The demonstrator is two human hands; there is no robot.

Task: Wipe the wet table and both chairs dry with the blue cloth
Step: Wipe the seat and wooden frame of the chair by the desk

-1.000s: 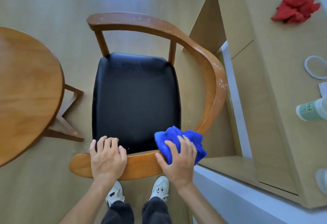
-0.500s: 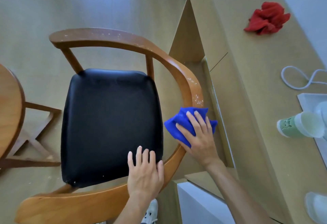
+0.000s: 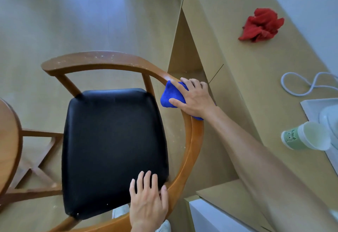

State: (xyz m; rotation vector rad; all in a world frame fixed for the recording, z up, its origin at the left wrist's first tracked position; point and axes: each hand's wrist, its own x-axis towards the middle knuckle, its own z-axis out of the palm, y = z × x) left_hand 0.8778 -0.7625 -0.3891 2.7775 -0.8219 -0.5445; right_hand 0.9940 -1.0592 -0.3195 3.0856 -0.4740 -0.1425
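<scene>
A wooden chair [image 3: 102, 61] with a curved rail and a black padded seat [image 3: 113, 145] stands below me. My right hand [image 3: 194, 98] presses the blue cloth [image 3: 171, 96] onto the right side of the rail, near its far bend. Fine white specks dot the far stretch of the rail. My left hand [image 3: 148, 202] rests flat on the near rail and the seat's near right corner, holding nothing. The round wooden table [image 3: 9, 140] shows only its edge at the left.
A tan cabinet [image 3: 247, 89] runs along the right, close to the chair. On it lie a red cloth [image 3: 260, 25], a white cord [image 3: 309, 85], a green cup [image 3: 303, 138] on its side and a white tray [image 3: 318, 107]. Open floor [image 3: 73, 21] lies beyond the chair.
My right hand has slid the blue cloth along the rail from the near right bend to the far right side. My left hand has shifted right along the near rail.
</scene>
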